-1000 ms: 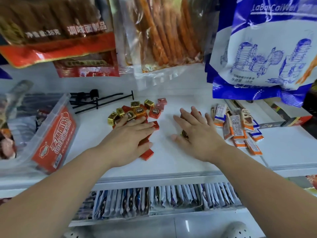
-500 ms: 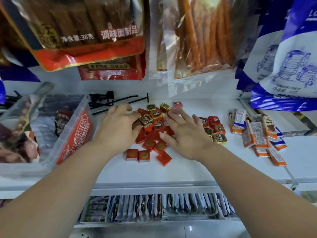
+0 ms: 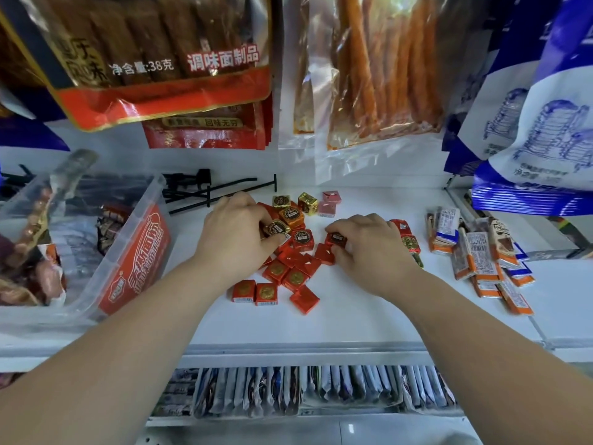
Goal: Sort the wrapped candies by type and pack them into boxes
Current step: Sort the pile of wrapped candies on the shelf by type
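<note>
A heap of square wrapped candies lies on the white shelf (image 3: 353, 316): several red ones (image 3: 290, 268), gold ones (image 3: 307, 202), an orange one (image 3: 292, 216) and two pink ones (image 3: 330, 202). My left hand (image 3: 239, 234) sits on the heap's left side and pinches a gold candy (image 3: 276, 229) between thumb and fingers. My right hand (image 3: 369, 244) is on the heap's right side and pinches a dark red candy (image 3: 336, 239). More red and gold candies (image 3: 407, 239) lie just right of that hand.
Orange-and-white wrapped bars (image 3: 478, 252) are piled at the right. A clear plastic bin (image 3: 128, 252) with a red label holds snacks at the left. Black metal hooks (image 3: 211, 191) lie at the back. Snack bags (image 3: 167, 62) hang overhead. A lower shelf holds packets (image 3: 305, 390).
Both hands came together over the candy heap, then curled their fingers. Each now pinches a single candy, where earlier they lay flat on the pile.
</note>
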A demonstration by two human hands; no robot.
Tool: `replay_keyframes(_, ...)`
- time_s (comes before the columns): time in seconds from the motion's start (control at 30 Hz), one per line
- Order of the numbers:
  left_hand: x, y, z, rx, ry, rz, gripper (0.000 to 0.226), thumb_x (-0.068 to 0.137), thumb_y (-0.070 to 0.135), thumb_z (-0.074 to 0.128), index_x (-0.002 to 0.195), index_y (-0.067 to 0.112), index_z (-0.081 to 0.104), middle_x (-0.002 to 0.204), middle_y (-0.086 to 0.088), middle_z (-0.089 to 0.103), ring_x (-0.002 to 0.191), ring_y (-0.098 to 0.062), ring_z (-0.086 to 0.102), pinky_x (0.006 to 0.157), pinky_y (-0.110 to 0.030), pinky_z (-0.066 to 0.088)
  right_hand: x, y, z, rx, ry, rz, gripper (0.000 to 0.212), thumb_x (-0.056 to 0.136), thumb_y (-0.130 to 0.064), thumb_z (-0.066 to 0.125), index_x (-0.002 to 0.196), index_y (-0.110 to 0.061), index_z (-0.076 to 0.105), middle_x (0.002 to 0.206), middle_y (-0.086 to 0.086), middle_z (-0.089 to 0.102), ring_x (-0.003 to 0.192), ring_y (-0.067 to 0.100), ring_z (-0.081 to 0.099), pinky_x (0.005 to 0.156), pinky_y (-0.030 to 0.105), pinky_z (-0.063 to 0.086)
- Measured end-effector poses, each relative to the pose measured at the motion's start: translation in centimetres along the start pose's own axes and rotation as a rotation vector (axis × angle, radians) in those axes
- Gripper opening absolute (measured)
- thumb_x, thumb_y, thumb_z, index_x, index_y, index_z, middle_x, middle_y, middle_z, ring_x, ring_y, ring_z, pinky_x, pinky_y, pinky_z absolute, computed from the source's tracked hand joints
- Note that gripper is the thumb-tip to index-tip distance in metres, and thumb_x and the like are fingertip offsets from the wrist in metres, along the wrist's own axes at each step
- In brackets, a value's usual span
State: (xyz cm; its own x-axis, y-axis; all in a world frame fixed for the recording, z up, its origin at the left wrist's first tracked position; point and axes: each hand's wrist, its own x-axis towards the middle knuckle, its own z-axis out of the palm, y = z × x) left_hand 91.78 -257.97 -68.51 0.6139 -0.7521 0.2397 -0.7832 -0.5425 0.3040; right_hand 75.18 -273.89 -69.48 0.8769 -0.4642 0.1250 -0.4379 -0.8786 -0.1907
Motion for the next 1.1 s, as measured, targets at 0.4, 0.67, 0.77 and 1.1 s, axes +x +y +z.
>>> replay_keyframes(0.4,0.5,0.8,-0.5,-0.186,-0.098,-0.115,0.042,0.075,0.04,0.08,0.112,0.023,0.069,0.095,0.006,0.068,0.087,-0.016,0.062,0.073,-0.032,0.052,-0.1,0.6,-0.5,-0.001,0.053,-0.006,0.039,0.095,-0.042,0.055,0.132,-0.032,0.054,0.118,-0.005,0.066,0.114,0.023,0.051,0.097,0.04,0.038)
replay_keyframes(0.67,0.9,0.8,-0.2,-0.148,-0.087,-0.068,0.025,0.08,0.032,0.074,0.105,0.029,0.072,0.101,0.007,0.068,0.092,-0.017,0.062,0.078,-0.033,0.052,-1.8,4.6,-3.6,0.2,0.158,0.166,0.036,0.091,-0.043,0.063,0.125,-0.034,0.06,0.113,-0.005,0.066,0.102,0.018,0.057,0.08,0.029,0.048)
replay_keyframes(0.77,0.8,1.1,-0.1,-0.138,-0.101,-0.067,0.021,0.08,0.029,0.074,0.1,0.032,0.07,0.094,0.009,0.071,0.088,-0.019,0.064,0.076,-0.034,0.054,-2.7,6.8,-4.4,0.246,0.123,0.232,0.037,0.092,-0.04,0.064,0.127,-0.031,0.059,0.116,-0.005,0.066,0.102,0.017,0.061,0.084,0.031,0.052)
replay_keyframes(1.1,0.1,4.0,-1.5,-0.283,0.004,-0.105,0.026,0.08,0.015,0.076,0.103,0.027,0.071,0.087,0.012,0.068,0.084,-0.014,0.066,0.079,-0.034,0.056,-4.4,8.1,-5.7,0.238,0.033,0.159,0.032,0.09,-0.035,0.068,0.121,-0.035,0.061,0.098,-0.012,0.065,0.082,0.005,0.061,0.076,0.028,0.056)
